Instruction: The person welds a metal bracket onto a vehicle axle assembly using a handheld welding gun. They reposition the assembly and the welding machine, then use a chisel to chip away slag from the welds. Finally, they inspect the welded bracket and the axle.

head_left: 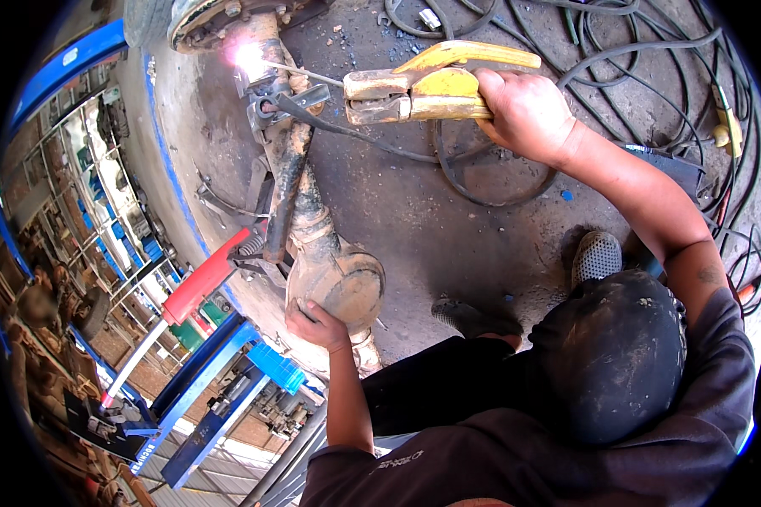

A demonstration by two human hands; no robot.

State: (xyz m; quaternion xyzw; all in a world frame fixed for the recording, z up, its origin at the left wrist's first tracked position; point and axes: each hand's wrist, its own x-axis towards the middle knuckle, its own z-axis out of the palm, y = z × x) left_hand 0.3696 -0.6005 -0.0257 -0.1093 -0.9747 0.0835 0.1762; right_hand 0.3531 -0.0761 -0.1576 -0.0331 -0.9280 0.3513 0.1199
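Observation:
My right hand [528,114] is closed round the yellow handle of a welding electrode holder [448,83]. A thin welding rod [306,71] sticks out of its jaws to the left, and a bright arc glows where the rod's tip meets the axle tube. The rusty, dirty axle housing [347,283] stands in front of me, with a round bulge at its near end. My left hand [320,325] grips the side of that bulge with curled fingers. A clamp [266,110] with a dark cable sits on the tube just below the arc.
Black cables [651,63] lie coiled on the concrete floor at far right. A second yellow-handled tool [727,127] lies among them. Left of the axle stand a red-and-white stand [203,275] and a blue metal frame [199,389]. My shoe [596,258] is below my right arm.

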